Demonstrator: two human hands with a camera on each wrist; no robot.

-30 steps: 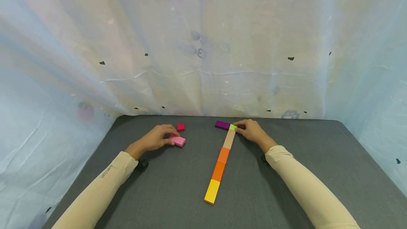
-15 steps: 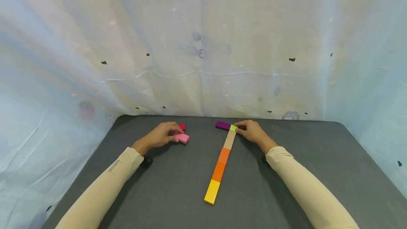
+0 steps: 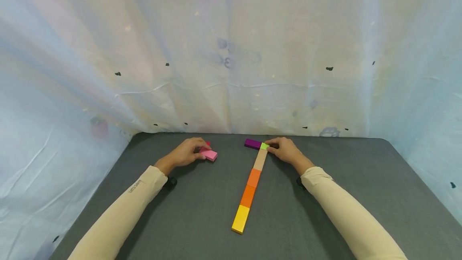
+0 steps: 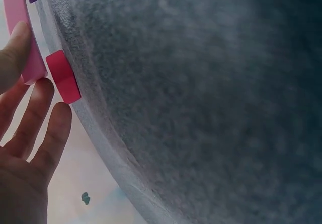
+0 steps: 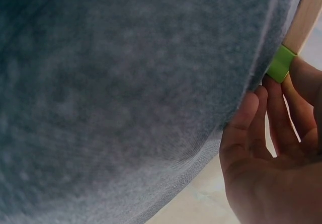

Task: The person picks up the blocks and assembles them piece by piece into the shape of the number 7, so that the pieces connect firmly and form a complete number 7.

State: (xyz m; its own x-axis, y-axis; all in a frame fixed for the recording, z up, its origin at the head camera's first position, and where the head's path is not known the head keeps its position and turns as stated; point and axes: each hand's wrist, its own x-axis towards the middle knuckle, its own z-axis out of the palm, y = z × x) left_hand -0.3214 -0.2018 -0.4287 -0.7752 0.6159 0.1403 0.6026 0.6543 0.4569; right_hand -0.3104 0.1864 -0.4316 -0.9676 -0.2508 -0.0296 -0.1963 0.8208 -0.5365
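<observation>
My left hand [image 3: 183,151] pinches a pink block [image 3: 211,155] between thumb and fingers at the far left of the middle. Just behind it lies a small red block [image 4: 63,76], mostly covered by the hand in the head view. My right hand [image 3: 287,150] pinches a small lime green block [image 5: 280,64] with thumb and fingertips. That green block sits at the far end of a row, against a tan block [image 3: 260,159], with a purple block [image 3: 252,143] at its left side.
Toward me the row runs on through two orange blocks [image 3: 254,177] to a yellow block [image 3: 240,219]. All stand on a dark grey table [image 3: 195,220]. A pale patterned curtain [image 3: 274,51] hangs behind the table's far edge.
My left hand has carried the pink block a little to the right and away from me, partly covering the red block. The right hand stays at the green block.
</observation>
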